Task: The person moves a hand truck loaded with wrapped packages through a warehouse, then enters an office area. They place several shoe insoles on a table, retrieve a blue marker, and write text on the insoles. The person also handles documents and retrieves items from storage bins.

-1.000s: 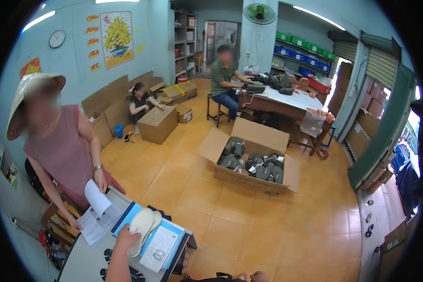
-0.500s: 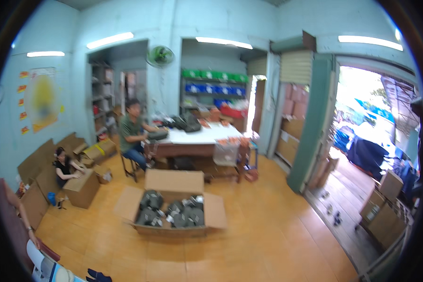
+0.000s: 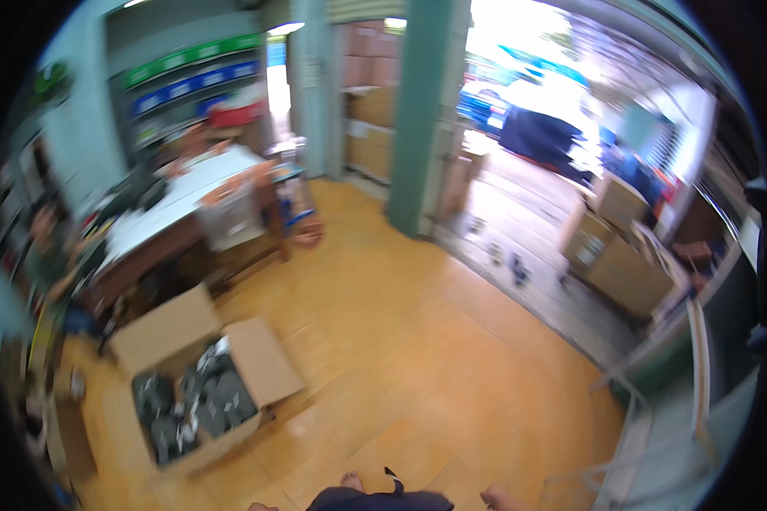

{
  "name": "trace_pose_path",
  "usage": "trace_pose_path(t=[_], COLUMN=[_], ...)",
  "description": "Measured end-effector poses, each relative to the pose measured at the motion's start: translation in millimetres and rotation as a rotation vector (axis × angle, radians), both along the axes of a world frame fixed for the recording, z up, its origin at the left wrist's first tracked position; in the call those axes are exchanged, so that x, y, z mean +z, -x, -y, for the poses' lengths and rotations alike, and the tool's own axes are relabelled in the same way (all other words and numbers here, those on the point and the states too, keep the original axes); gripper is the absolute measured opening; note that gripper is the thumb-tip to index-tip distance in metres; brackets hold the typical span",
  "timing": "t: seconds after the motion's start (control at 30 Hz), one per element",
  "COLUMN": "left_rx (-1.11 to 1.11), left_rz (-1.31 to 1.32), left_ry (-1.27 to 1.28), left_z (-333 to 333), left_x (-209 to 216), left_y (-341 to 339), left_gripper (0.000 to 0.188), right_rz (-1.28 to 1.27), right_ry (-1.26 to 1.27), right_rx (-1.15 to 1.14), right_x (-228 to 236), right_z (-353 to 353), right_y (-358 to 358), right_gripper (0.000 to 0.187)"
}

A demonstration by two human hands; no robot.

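Note:
At the lower edge only a sliver of my left hand (image 3: 262,507) shows, cut off by the frame, its fingers hidden. My right hand (image 3: 498,498) is in view at the lower edge too, right of my dark clothing (image 3: 379,501), small and smeared by motion. Nothing can be made out in either hand. Between them a bare foot (image 3: 352,481) and a thin black strap (image 3: 394,479) show. Ahead and to the left of my hands, apart from them, an open cardboard box (image 3: 268,362) stands on the floor with several dark grey-green bundles (image 3: 222,392) inside.
A white-topped table (image 3: 175,209) is at the left, with a seated person (image 3: 51,264) beside it. Shoes (image 3: 517,269) lie by the doorway on the right. Stacked cartons (image 3: 618,268) stand outside. A pale metal frame (image 3: 699,366) is at the near right.
The view has swung right and down. The open box now appears farther left and tilted. My hands, clothing and a foot have come in at the lower edge.

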State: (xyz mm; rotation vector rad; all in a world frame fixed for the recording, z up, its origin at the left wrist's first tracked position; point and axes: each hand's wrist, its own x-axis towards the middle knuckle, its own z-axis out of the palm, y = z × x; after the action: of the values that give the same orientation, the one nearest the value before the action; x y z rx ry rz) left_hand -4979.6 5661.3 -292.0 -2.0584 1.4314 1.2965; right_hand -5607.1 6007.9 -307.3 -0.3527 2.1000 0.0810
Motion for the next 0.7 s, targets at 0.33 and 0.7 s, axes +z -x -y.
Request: trace_pose_path(t=[0.33,0.7], left_rx=[-0.253,-0.068], left_rz=[-0.710,-0.573], left_ry=[0.502,0.185], left_z=[426,603], left_x=[50,3], left_y=[473,579], left_gripper=[0.027,0.037], right_rz=[0.211,-0.401], right_ry=[0.097,0.536], right_rx=[-0.569,-0.031], right_x=[-4,103], right_z=[224,698], right_y=[84,518], right_gripper=[0.043,0.036])
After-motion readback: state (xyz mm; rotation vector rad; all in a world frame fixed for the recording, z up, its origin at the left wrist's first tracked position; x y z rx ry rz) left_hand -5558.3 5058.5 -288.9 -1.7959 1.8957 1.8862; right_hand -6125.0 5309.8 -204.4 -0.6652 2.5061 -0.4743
